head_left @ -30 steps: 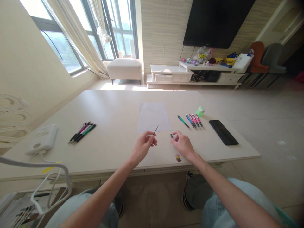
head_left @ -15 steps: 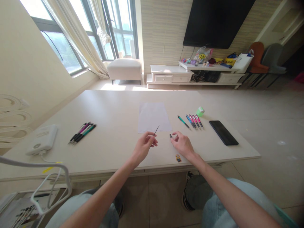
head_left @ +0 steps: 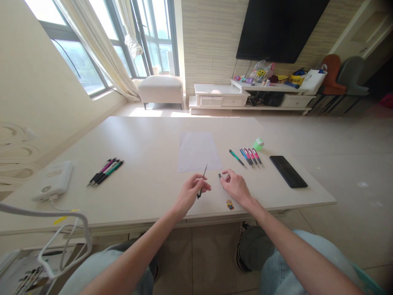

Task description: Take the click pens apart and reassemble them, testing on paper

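Observation:
My left hand [head_left: 190,193] pinches a thin dark pen refill [head_left: 202,180] that points up and away over the table [head_left: 147,135]. My right hand [head_left: 236,186] rests on the table just to the right, fingers curled around a small dark pen part [head_left: 220,175]. A white sheet of paper [head_left: 198,150] lies just beyond both hands. Several coloured pens [head_left: 248,157] lie in a row to the right of the paper. Another bunch of pens [head_left: 105,171] lies to the left.
A black phone [head_left: 287,171] lies near the table's right edge, a green tape roll [head_left: 258,144] behind the pens. A white device [head_left: 54,180] with a cable sits at the left edge. A small cartoon sticker [head_left: 229,204] is near the front edge.
My left hand has shifted slightly right and toward me, and the refill now stands more upright in my fingers. My right hand has barely moved.

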Action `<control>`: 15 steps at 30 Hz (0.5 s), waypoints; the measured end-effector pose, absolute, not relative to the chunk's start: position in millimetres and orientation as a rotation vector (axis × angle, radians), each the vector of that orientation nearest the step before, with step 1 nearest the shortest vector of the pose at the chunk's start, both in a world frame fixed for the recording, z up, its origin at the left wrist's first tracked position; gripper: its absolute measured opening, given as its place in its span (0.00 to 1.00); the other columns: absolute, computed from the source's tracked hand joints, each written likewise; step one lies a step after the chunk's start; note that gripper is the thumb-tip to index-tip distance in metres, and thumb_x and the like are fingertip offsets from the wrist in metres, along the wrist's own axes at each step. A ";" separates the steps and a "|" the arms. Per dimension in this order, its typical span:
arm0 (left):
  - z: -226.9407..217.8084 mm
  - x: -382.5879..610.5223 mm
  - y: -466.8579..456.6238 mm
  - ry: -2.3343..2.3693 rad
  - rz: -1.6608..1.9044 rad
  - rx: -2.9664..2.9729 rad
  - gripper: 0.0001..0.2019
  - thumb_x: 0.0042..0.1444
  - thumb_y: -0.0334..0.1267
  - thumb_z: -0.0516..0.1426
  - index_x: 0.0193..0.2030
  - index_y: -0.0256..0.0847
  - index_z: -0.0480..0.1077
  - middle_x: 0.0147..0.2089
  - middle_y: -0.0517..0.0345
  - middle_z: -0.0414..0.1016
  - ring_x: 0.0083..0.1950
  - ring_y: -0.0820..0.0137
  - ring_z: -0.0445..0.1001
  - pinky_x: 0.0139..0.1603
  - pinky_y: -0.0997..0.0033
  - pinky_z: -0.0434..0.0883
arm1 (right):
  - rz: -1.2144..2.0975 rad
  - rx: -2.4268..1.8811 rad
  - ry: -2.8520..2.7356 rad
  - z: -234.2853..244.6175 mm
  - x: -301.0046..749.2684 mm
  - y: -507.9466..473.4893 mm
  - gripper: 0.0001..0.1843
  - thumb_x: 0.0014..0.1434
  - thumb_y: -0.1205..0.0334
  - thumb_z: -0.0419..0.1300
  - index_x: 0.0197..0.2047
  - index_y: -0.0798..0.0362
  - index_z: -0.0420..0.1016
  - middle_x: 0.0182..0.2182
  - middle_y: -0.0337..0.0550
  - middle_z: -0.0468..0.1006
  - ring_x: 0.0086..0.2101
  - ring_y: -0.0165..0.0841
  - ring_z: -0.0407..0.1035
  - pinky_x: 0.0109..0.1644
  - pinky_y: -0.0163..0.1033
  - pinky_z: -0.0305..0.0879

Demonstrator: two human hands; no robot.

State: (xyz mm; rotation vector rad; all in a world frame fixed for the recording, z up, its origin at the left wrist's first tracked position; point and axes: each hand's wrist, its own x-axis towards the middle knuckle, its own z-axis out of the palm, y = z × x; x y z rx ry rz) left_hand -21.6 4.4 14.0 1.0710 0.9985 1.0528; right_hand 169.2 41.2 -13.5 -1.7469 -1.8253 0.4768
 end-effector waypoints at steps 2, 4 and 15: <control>12.7 -19.9 3.8 0.990 1.042 1.055 0.17 0.53 0.52 0.57 0.39 0.39 0.65 0.33 0.53 0.76 0.37 0.67 0.75 0.46 0.62 0.69 | 0.540 -1.667 -1.748 -5.9 166.4 40.2 0.12 0.55 0.55 0.57 0.38 0.52 0.74 0.22 0.38 0.74 0.26 0.31 0.68 0.34 0.35 0.60; 12.1 -18.0 2.6 0.976 1.022 1.044 0.17 0.53 0.52 0.57 0.39 0.39 0.65 0.34 0.53 0.75 0.37 0.67 0.75 0.46 0.63 0.69 | 0.691 -1.531 -1.660 3.7 161.7 38.7 0.15 0.55 0.50 0.56 0.35 0.53 0.75 0.23 0.39 0.74 0.25 0.30 0.67 0.32 0.35 0.61; 16.2 -6.9 -0.7 0.985 0.948 1.121 0.19 0.54 0.55 0.54 0.36 0.39 0.65 0.27 0.59 0.69 0.25 0.76 0.64 0.25 0.76 0.60 | 1.189 -1.156 -1.472 24.2 137.8 30.2 0.17 0.49 0.49 0.63 0.29 0.56 0.76 0.21 0.39 0.72 0.22 0.26 0.62 0.27 0.33 0.59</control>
